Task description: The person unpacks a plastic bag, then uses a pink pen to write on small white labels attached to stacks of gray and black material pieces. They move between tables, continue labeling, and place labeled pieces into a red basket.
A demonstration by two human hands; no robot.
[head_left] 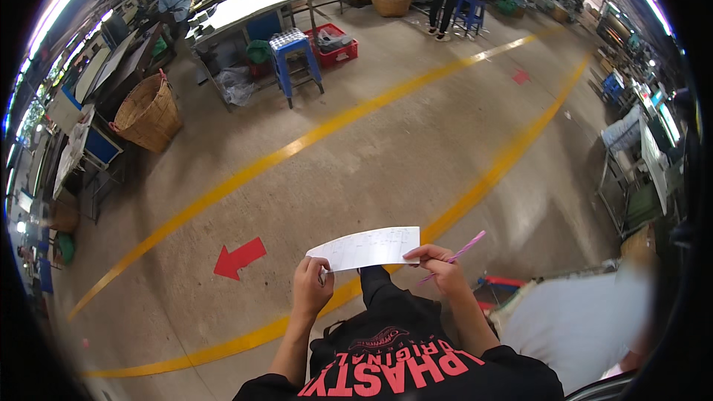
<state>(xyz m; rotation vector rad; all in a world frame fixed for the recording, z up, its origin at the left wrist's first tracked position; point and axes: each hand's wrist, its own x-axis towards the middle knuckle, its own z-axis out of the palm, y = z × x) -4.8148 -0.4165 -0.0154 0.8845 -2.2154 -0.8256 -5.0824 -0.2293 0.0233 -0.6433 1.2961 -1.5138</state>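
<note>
A white slip of paper (369, 246) with faint ruled print is held out in front of my chest, over the concrete floor. My left hand (312, 284) grips its left end. My right hand (440, 266) pinches its right end and also holds a thin pink pen (464, 247) that points up to the right. Below the hands I see my black shirt (405, 360) with pink lettering.
Yellow lines (312, 141) and a red arrow (239, 258) mark the floor. A woven basket (148, 113) stands at left, a blue stool (293, 56) and red crate (334, 43) by worktables farther off. Two people work at the far benches. A pale blurred shape (587, 323) lies at lower right.
</note>
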